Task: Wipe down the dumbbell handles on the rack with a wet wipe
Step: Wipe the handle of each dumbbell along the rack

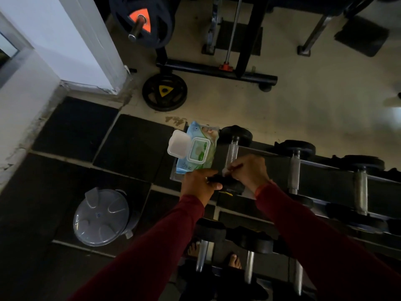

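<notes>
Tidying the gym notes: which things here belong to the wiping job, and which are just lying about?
Job: wipes pack, lid open; dumbbell on the rack; left hand; right hand, pinching a wipe.
Lying about: bin; weight plate; barbell.

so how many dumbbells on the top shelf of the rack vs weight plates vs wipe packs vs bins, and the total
Dumbbells on the top shelf: 3 ()
Weight plates: 2 (orange-marked, yellow-marked)
Wipe packs: 1, lid open
Bins: 1, lid closed
Total: 7
</notes>
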Available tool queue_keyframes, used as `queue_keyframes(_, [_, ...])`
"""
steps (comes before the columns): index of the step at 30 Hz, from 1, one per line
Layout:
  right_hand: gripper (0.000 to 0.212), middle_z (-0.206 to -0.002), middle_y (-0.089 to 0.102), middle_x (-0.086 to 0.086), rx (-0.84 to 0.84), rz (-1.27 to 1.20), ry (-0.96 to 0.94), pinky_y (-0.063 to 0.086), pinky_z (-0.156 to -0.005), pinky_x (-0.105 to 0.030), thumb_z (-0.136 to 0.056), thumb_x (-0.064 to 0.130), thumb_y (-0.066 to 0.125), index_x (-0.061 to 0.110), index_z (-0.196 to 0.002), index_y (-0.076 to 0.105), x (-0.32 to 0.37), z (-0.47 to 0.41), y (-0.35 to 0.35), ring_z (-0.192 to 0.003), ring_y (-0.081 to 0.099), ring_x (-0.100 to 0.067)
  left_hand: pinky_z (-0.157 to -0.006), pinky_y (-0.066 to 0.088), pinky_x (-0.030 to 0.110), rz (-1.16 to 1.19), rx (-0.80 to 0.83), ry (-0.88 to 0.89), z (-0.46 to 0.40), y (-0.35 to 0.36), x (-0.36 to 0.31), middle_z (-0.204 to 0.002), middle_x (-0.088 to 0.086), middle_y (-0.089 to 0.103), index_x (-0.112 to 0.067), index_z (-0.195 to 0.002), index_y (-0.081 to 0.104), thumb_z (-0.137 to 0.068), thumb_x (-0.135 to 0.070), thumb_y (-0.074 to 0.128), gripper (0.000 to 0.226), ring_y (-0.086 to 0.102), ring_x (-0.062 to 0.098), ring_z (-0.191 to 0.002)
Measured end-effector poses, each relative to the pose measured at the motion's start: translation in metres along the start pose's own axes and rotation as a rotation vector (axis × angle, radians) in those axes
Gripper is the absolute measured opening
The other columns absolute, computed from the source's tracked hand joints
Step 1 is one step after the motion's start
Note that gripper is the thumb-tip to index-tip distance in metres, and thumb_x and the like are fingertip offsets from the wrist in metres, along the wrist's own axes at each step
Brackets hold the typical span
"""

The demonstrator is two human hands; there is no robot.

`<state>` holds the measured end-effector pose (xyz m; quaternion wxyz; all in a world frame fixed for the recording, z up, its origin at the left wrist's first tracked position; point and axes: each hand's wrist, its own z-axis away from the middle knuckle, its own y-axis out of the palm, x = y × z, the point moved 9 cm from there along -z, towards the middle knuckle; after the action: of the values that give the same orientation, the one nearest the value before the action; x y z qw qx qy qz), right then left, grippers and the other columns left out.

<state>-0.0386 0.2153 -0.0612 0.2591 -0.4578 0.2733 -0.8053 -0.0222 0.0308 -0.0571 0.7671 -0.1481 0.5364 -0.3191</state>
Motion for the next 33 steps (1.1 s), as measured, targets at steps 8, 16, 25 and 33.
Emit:
queue_keyframes(8, [0.004,-0.083,0.077,0.003,-0.407,-0.047,-0.182,0.058,-0.072,-0.019,-0.085,0.016,0.077,0.018,-0.087,0.080,0.028,-0.028,-0.029,-0.068,0.069,-0.004,-0.097,0.044,0.021,-0.041,0.020,0.006,-0.009,0.000,-0.003,-0.106,-0.006,0.074,-0.023,-0.103,0.078,-0.068,-0.025,0.089,0.037,0.064,0.008,-0.102])
queue_keyframes(16, [0.004,-0.071,0.073,0.002,-0.636,-0.521,0.231,0.062,-0.071,-0.036,-0.075,0.025,0.077,0.021,-0.077,0.077,-0.013,-0.039,-0.018,-0.067,0.070,-0.015,-0.087,0.037,0.012,-0.084,0.011,0.002,-0.014,0.001,0.000,-0.106,-0.007,0.073,-0.024,-0.102,0.078,-0.068,-0.028,0.089,0.036,0.061,0.001,-0.097])
queue_keyframes(25, [0.019,-0.087,0.076,-0.008,-0.506,-1.140,0.553,0.062,-0.072,-0.034,-0.075,0.014,0.080,0.007,-0.092,0.075,-0.041,-0.034,0.016,-0.077,0.073,-0.018,-0.100,0.048,0.028,-0.063,0.028,-0.003,-0.017,0.002,0.001,-0.100,-0.011,0.074,-0.029,-0.094,0.078,-0.062,-0.027,0.091,0.035,0.065,0.005,-0.099])
queue_keyframes(33, [0.013,-0.094,0.074,-0.008,-0.340,-1.218,0.610,0.059,-0.079,-0.033,-0.081,0.008,0.075,0.012,-0.093,0.069,-0.053,-0.044,0.021,-0.086,0.071,-0.019,-0.097,0.040,0.017,-0.100,0.031,-0.009,-0.018,0.001,0.004,-0.102,-0.013,0.073,-0.029,-0.098,0.077,-0.066,-0.027,0.090,0.035,0.061,0.001,-0.100])
